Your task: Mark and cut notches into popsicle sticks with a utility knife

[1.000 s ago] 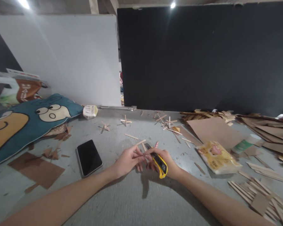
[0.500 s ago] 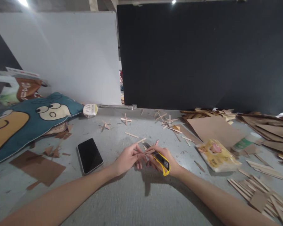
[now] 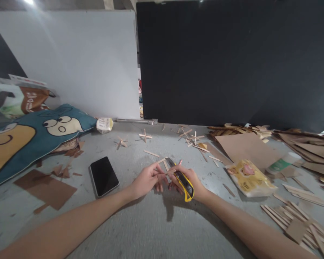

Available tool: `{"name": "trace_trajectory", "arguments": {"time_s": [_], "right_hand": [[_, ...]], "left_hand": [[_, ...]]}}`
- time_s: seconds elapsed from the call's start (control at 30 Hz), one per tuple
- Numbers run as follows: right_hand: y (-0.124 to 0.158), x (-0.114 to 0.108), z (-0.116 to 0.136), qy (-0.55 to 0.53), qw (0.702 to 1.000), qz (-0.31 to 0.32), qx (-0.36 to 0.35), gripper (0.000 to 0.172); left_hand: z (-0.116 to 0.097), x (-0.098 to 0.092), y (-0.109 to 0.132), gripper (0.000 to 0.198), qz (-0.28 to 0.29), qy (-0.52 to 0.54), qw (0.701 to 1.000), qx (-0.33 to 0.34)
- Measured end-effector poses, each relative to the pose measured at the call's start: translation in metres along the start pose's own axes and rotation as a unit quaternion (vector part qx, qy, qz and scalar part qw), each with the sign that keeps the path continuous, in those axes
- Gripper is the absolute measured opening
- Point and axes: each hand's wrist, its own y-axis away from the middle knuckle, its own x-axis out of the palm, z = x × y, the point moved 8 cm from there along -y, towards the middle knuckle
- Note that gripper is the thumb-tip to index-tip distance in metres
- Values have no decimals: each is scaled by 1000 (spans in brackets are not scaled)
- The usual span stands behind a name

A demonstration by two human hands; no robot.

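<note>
My right hand [image 3: 187, 181] is wrapped around a yellow and black utility knife [image 3: 186, 184], its blade end pointing away from me and to the left. My left hand [image 3: 148, 180] is closed in a pinch on a thin wooden craft stick, mostly hidden by the fingers. Both hands' fingertips meet over the middle of the table. Just beyond them, a pale craft stick [image 3: 162, 160] shows near the knife's tip. A red-and-white item [image 3: 180, 162] peeks out behind my right hand; its kind is unclear.
A phone [image 3: 104, 176] lies left of my hands, with cardboard scraps [image 3: 47, 189] and a blue cushion [image 3: 67, 124] beyond. Crossed stick pieces [image 3: 145, 136] stand farther back. Rightward are a yellow tissue pack [image 3: 251, 178], a glue bottle [image 3: 283, 162] and piled craft sticks [image 3: 275, 219].
The knife's front end has tilted slightly farther from me, and the fingers have shifted a little around the stick. The whole view has moved slightly.
</note>
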Motion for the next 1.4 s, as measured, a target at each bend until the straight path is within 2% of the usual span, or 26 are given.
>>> {"name": "trace_trajectory", "arguments": {"time_s": [0.53, 0.7, 1.13, 1.23, 1.4], "right_hand": [[0, 1, 0, 14, 1000, 9, 0, 41], [0, 0, 6, 15, 1000, 11, -21, 32], [-1, 3, 1, 40, 997, 27, -57, 28], [-1, 5, -4, 20, 998, 37, -48, 30], [-2, 1, -6, 10, 1000, 9, -16, 35]], "left_hand": [[0, 1, 1, 55, 5, -16, 1000, -6], [-3, 2, 2, 51, 8, -38, 999, 2], [-3, 1, 1, 51, 5, -48, 999, 17], [-1, 0, 0, 53, 5, -47, 999, 18], [-1, 1, 0, 51, 9, -46, 999, 21]]}}
